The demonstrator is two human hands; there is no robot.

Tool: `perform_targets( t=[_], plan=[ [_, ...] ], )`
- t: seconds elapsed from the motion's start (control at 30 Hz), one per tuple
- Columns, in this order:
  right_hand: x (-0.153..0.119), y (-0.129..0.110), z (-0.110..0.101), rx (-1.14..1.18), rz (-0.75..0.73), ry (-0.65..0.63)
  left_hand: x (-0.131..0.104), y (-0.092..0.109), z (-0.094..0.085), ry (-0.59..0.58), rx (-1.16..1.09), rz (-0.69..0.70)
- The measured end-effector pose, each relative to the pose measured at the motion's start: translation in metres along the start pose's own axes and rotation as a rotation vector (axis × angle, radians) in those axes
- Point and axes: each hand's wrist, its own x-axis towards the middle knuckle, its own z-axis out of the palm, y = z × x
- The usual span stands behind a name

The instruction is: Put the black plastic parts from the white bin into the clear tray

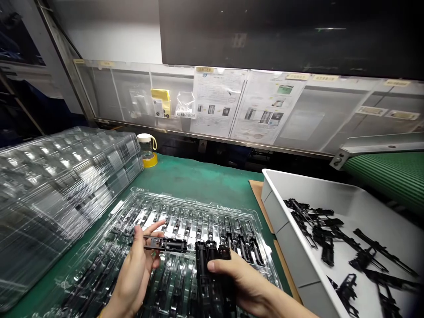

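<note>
Between the thumb and fingers of my left hand (132, 267) lies a long, narrow black plastic part (174, 244), held roughly level and pointing right. My right hand (247, 278) grips a bundle of several similar black plastic parts (207, 269), upright and side by side, its thumb across their near face. Both hands are above a clear plastic tray (232, 210) with rows of narrow slots. Several black parts (243, 247) sit in slots at the tray's right. The hands and the bundle hide much of its near half.
A white bin (281, 238) at the right holds loose black parts (327, 234). At the left stands a tall stack of clear trays (82, 190). A lidded bottle (145, 148) and yellow tape roll (150, 160) are behind it. A green conveyor belt (391, 172) is at the far right.
</note>
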Motion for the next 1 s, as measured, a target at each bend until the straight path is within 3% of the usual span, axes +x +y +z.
perform_targets(
  t=[0.13, 0.2, 0.27, 0.37, 0.43, 0.6, 0.77, 0.87, 1.0],
  plan=[
    [0.002, 0.005, 0.000, 0.052, 0.042, -0.113, -0.007, -0.014, 0.015, 0.069, -0.076, 0.060],
    [0.001, 0.004, 0.000, 0.067, -0.002, -0.130, -0.012, -0.026, 0.022, 0.008, -0.088, 0.013],
    [0.000, 0.001, 0.000, 0.082, -0.055, -0.061, -0.017, -0.036, 0.023, -0.104, -0.083, -0.008],
    [-0.001, -0.003, -0.003, 0.086, -0.118, 0.017, -0.021, -0.045, 0.018, -0.251, -0.116, 0.064],
    [-0.001, -0.004, -0.005, 0.047, -0.164, -0.043, -0.021, -0.045, 0.015, -0.289, -0.116, 0.075],
    [-0.004, -0.003, -0.004, -0.074, -0.182, -0.249, -0.020, -0.040, 0.019, -0.175, 0.011, -0.087],
    [-0.005, -0.004, -0.002, -0.135, -0.171, -0.316, -0.015, -0.040, 0.018, -0.287, 0.094, -0.153],
    [-0.006, -0.004, -0.003, -0.288, -0.254, -0.281, -0.014, -0.040, 0.017, -0.316, 0.242, -0.025],
    [-0.010, -0.005, -0.001, -0.629, -0.475, -0.182, -0.019, -0.035, 0.020, -0.327, 0.410, 0.285]
  ],
)
